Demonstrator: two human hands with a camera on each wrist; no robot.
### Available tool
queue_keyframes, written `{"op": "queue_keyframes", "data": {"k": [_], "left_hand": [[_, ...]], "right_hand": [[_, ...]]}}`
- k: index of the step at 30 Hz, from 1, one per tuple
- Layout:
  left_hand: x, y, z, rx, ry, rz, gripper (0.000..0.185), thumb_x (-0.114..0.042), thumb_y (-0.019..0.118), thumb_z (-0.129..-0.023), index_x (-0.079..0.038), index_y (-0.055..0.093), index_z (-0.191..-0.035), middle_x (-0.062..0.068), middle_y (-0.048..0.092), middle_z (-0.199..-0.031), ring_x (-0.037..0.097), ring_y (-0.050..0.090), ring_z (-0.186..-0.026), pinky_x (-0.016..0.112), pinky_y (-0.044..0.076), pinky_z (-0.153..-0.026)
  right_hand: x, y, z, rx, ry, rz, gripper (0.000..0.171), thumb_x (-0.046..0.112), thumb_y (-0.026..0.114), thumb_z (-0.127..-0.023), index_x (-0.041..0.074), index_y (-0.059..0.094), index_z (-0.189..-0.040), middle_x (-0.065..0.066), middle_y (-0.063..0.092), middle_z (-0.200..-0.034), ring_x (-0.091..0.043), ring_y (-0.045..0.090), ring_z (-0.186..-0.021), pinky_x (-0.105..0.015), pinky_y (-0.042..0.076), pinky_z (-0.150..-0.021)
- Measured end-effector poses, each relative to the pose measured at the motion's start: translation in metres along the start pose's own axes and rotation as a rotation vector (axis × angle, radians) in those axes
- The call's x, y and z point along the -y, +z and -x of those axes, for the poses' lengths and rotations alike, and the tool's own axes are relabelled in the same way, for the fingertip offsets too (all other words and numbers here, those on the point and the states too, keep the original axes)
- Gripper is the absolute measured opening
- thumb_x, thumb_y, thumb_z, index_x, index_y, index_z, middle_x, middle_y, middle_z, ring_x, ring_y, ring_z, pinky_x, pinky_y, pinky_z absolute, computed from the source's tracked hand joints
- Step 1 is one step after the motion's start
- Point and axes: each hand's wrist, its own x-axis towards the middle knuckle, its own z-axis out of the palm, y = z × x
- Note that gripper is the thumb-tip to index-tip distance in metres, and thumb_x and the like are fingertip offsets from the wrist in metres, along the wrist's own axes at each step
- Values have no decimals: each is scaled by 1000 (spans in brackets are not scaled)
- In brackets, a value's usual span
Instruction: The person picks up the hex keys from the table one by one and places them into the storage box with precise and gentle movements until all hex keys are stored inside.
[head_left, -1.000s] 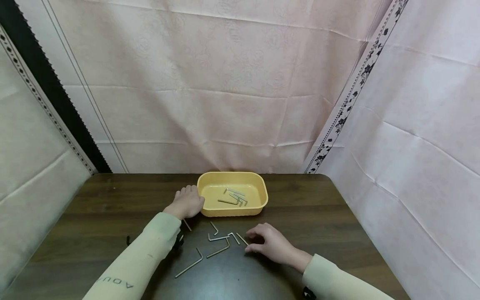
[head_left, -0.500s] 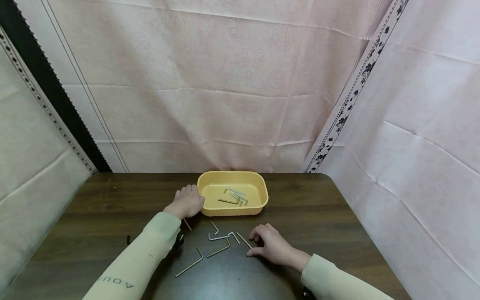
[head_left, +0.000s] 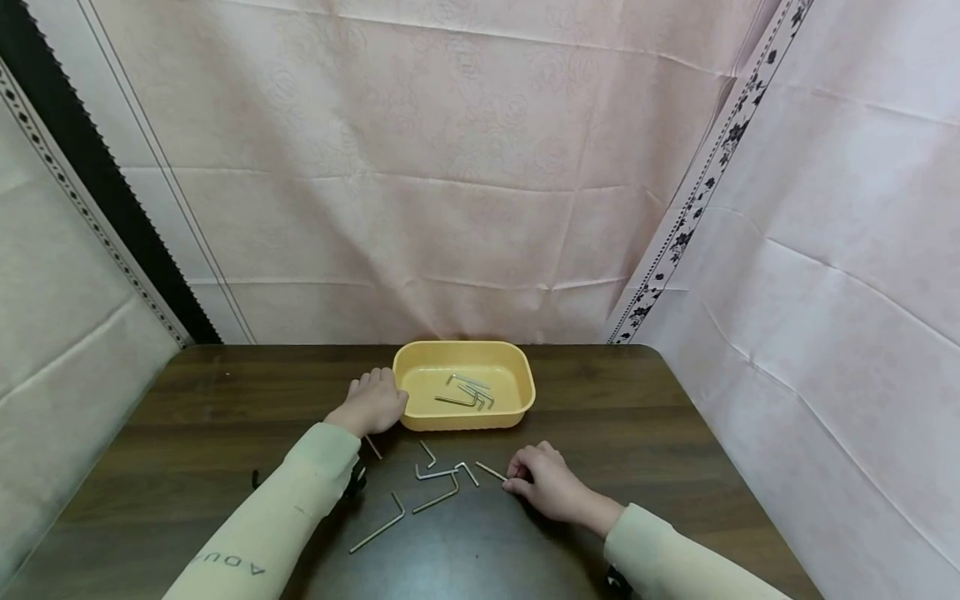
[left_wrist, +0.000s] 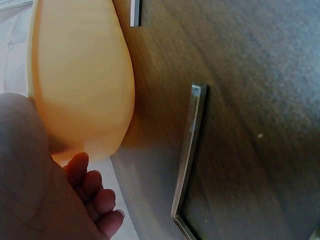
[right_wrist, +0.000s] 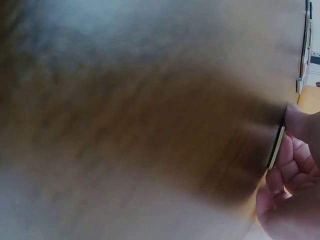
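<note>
My left hand grips the left rim of a yellow plastic tray. In the left wrist view, its fingers curl beside the tray's outer wall. Several L-shaped hex keys lie inside the tray. At the front right of it, my right hand pinches one end of a hex key between thumb and fingers, low over the table. The right wrist view shows a short length of this hex key at the fingertips; the rest is hidden by the hand.
Several more hex keys lie loose on the dark wooden table before the tray, among them a long hex key nearest the front. Another hex key lies partly behind the left wrist. A pale cloth hangs behind the table.
My right thumb and fingers have closed on the hex key, and its near end has swung to the right. My left hand stays on the tray rim.
</note>
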Motion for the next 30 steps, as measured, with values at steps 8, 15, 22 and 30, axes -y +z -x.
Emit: {"op": "queue_keyframes", "data": {"k": [8,15,22,30], "left_hand": [[0,1,-1,2,-10,7,36,-28,36,-99,2,44,-117,13,42,-100,31,38,-90,46,29,-83],[1,2,-3,3,-6,5,36,-28,36,-99,2,45,-117,13,44,-101,31,39,-91,46,30,-83],[1,2,-2,-2,1,9,35,-28,35,-99,2,44,-116,14,43,-102,31,38,-91,46,30,-83],[1,2,-2,-1,1,5,37,-28,35,-99,2,44,-118,14,43,-102,31,38,-91,47,30,-84]], "right_hand": [[3,-1,-3,59,-27,125,15,21,69,-90,21,60,-77,16,51,-75,-14,43,-87,-36,32,-78],[3,-3,-1,52,-42,112,13,18,65,-93,20,58,-82,15,52,-79,-14,42,-88,-36,31,-78],[3,-16,-7,-92,-116,83,8,13,67,-91,16,60,-87,9,59,-84,-15,45,-89,-38,33,-80],[5,-42,-22,-200,-158,102,5,15,66,-92,14,66,-87,8,62,-84,-16,45,-88,-41,33,-82]]}}
